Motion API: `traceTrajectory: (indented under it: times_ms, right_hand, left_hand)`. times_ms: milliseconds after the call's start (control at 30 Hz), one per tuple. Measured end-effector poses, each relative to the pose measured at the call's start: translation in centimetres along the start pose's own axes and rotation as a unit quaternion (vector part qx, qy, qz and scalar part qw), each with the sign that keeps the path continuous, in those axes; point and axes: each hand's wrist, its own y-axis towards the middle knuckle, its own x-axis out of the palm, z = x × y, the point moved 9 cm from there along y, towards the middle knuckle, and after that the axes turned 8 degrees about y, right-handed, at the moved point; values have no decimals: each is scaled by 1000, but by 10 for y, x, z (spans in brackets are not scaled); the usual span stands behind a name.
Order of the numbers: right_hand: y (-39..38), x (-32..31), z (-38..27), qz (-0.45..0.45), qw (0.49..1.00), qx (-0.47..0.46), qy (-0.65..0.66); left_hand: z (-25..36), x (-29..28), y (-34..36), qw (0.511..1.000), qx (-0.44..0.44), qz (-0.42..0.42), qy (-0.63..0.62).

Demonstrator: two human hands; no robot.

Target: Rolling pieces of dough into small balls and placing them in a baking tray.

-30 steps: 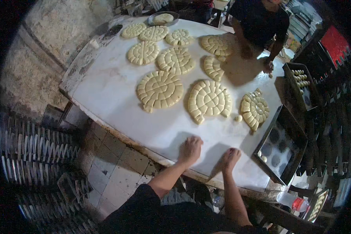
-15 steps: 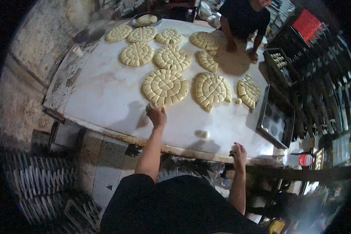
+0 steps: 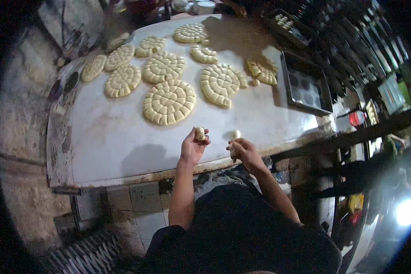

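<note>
A broad, white-topped table (image 3: 102, 141) fills the centre, its worn, stained rim bowing along six o'clock and its surface crossed by soft shadows. At nine o'clock stands a rough wall (image 3: 23, 105), blotched grey and brown. Pale floor tiles (image 3: 144, 201) with dark seams lie toward seven o'clock; farther out that way is a slatted stack (image 3: 84, 251). More slats (image 3: 370, 41), dark and dim, crowd two o'clock. A dark beam (image 3: 351, 138) crosses three o'clock. Near four o'clock, a round white light (image 3: 406, 212) glares through bluish haze, its source unclear.
</note>
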Motion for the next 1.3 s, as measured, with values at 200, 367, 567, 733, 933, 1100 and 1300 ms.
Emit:
traceTrajectory:
  times_ms: [200,367,567,733,933,1100,1300]
  right_hand:
    - [-1,-1,-49,17,993,-90,-68]
    - [-15,-59,-66,100,984,-65,-133]
    - [-15,-162,-81,175,973,-35,-145]
    - [-12,-252,-95,192,971,-59,-130]
    - [-5,-353,-94,227,970,-14,-83]
    - [22,-374,-108,185,977,16,-101]
    - [57,-266,-142,82,977,-110,-164]
  left_hand:
    - [-21,30,27,968,-31,63,242]
    - [-86,56,66,937,-100,90,322]
    - [-130,147,185,824,35,-73,561]
    - [-138,150,301,488,103,32,866]
    - [-148,152,392,413,203,89,884]
    - [-180,140,370,716,49,-7,696]
    - [-206,139,223,903,-174,62,387]
